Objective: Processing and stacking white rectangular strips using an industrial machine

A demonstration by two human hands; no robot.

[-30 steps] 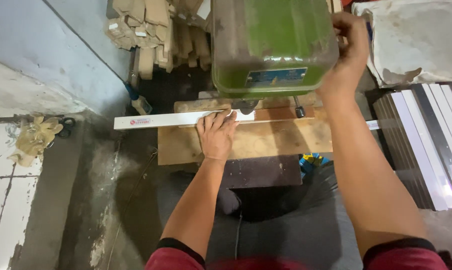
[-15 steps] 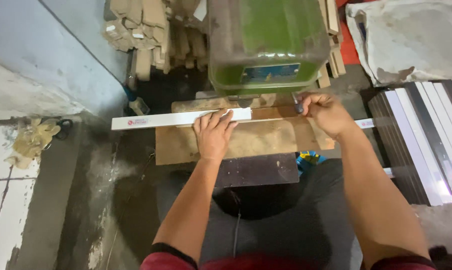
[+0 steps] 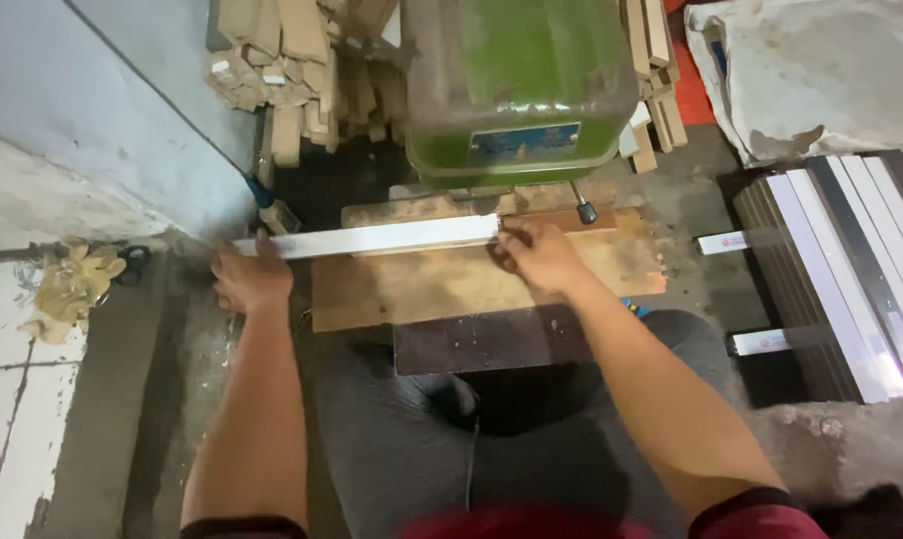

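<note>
Floor: grey concrete floor (image 3: 122,419) on L, bare strip beside L arm; white wall (image 3: 62,150) closes far L side.
Machine: green machine (image 3: 516,80) overhangs back edge of wooden board (image 3: 422,289); little headroom over strip's R end.
Board: front edge sits above dark plate (image 3: 491,339); bare wood betw the two hands.
Stacks: white/black strips stack (image 3: 841,269) on R, well apart from R arm; wood offcuts (image 3: 292,70) piled behind, L of machine.
Strip: white strip (image 3: 372,239) lies flat across board's back, L end past board's L edge, R end under machine.
L hand: left hand (image 3: 250,279) at strip's L end, fingers curled on it, off the board.
R hand: right hand (image 3: 541,255) at strip's R end, fingertips pinching/touching end; exact grip can't tell.
Rag: yellowish cloth (image 3: 72,284) on floor, far L.
Change vs 0.5 s ago: L hand moved from mid-strip on board out to L end; R hand shifted L onto strip end; strip slid L.
</note>
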